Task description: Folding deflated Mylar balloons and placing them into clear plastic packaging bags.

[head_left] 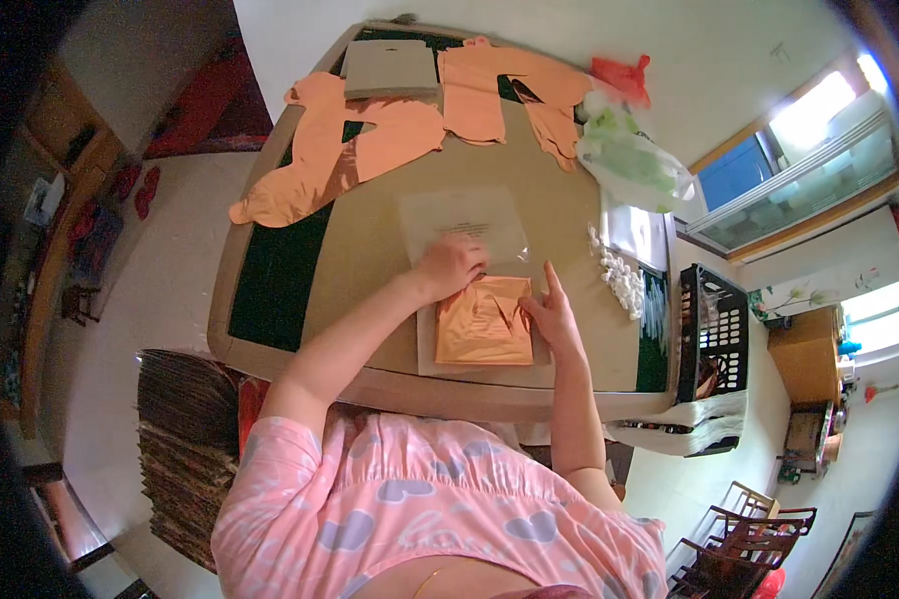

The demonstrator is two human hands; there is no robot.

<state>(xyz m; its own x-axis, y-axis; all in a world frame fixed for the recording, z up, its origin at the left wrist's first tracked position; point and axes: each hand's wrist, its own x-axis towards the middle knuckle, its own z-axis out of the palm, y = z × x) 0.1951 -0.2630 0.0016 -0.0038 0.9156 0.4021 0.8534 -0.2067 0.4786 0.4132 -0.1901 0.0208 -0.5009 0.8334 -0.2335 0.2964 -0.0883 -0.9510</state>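
Observation:
A rose-gold foil balloon folded into a square [484, 324] lies in front of me on the brown table mat. Under and around it is a clear plastic bag [464, 213]; whether the foil is inside or on top, I cannot tell. My left hand [451, 266] has its fingers curled together at the folded foil's far left corner, over the bag; what they pinch is hidden. At the right edge of the foil, my right hand [555, 317] rests with its thumb touching it and its index finger stretched forward.
Flat rose-gold foil balloons [359, 150] spread along the table's far side, with a stack of grey sheets [390, 70] among them. A clear bag with green [619, 145], white small pieces [621, 285] and a black crate [714, 329] line the right. Cardboard sheets [185, 449] stand lower left.

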